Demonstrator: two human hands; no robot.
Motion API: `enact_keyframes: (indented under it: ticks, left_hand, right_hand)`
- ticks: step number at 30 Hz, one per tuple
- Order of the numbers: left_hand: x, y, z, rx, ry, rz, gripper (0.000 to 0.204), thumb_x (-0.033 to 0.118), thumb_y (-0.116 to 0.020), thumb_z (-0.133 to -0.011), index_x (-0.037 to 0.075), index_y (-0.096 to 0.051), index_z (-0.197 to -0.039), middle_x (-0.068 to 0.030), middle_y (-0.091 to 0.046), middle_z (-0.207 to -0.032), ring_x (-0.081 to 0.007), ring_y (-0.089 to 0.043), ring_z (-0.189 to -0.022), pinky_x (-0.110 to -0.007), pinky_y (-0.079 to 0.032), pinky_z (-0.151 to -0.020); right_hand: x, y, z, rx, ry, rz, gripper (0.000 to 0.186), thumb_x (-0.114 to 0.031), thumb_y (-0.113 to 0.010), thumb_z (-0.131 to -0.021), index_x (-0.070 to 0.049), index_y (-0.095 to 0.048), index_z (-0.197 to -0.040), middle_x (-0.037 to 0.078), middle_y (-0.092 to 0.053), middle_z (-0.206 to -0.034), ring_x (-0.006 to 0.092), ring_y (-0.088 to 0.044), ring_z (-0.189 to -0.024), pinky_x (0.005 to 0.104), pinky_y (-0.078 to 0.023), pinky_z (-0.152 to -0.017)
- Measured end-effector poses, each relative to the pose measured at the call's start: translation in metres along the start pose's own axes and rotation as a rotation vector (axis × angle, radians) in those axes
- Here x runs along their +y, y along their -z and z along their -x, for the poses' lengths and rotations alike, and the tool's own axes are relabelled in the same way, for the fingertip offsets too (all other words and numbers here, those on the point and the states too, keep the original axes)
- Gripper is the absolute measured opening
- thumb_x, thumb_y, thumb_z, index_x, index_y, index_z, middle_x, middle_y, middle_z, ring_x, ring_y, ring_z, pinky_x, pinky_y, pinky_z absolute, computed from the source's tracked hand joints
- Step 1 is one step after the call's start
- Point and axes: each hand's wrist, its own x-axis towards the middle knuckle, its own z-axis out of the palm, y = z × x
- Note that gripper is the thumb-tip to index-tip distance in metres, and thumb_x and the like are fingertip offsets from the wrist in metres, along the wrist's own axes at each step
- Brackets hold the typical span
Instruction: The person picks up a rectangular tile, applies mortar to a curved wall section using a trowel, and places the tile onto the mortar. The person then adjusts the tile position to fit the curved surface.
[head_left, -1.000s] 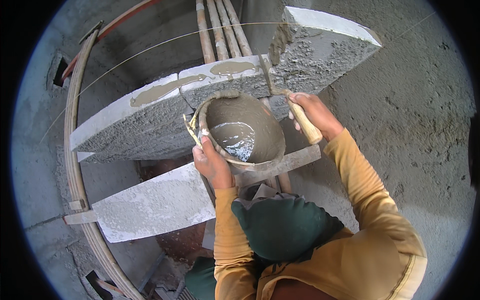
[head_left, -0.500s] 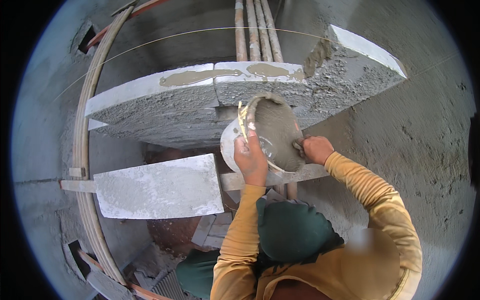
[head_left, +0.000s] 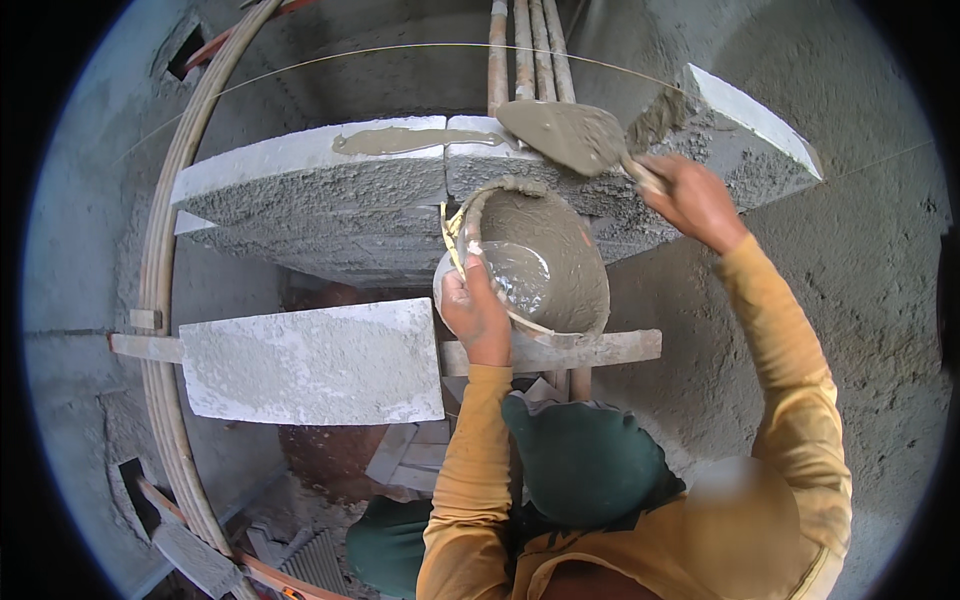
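A: What are the textures and shapes here?

B: A rough, pitted grey block wall [head_left: 320, 195] is curving across the view through the wide lens. Along its smoother whitish top, a strip of wet grey mortar [head_left: 400, 142] is lying in a smooth, uneven ribbon. Below, a chalky, boxy block [head_left: 310, 365] is resting across a wooden plank [head_left: 610, 349].

A: And the hands?

B: The left hand [head_left: 477, 312] is clamping the near left side of a round bucket [head_left: 473, 220]. The right hand [head_left: 697, 200] is wrapping firmly around the handle of a trowel [head_left: 565, 135], whose broad, mortar-coated blade is hovering over or touching the wall top; I cannot tell which.

A: Where is the bucket, and what is in it?

B: It is tilting just in front of the wall, its mouth facing us. Thick grey paste [head_left: 565, 260] is coating the inside, and a glossy wet pool [head_left: 522, 275] is shining within. A frayed yellow strip [head_left: 452, 238] is hanging at the rim.
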Motion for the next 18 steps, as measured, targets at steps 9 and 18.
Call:
enact_keyframes:
  ticks: [9,18]
  left_hand:
    - [0.002,0.004,0.004,-0.007,-0.070,-0.080,0.024,0.023,-0.055,-0.100,0.004,-0.056,-0.085,0.0005,-0.058,-0.078,-0.0049,-0.050,-0.070,-0.023,-0.042,-0.061]
    - [-0.002,0.009,0.005,-0.029,-0.005,0.011,0.022,0.023,-0.055,-0.099,0.005,-0.055,-0.087,0.0013,-0.055,-0.076,-0.0044,-0.048,-0.064,-0.021,-0.039,-0.054]
  right_hand:
    - [-0.069,-0.045,-0.090,0.081,0.240,0.190,0.036,-0.031,-0.065,-0.091,-0.018,-0.064,-0.124,0.008,-0.062,-0.101,0.0282,-0.062,-0.095,0.0418,-0.052,-0.083]
    - [0.005,0.034,0.027,-0.373,0.007,-0.245,0.034,-0.033,-0.067,-0.087,-0.017,-0.069,-0.118,0.011,-0.071,-0.095,0.0276,-0.070,-0.084,0.0392,-0.054,-0.074]
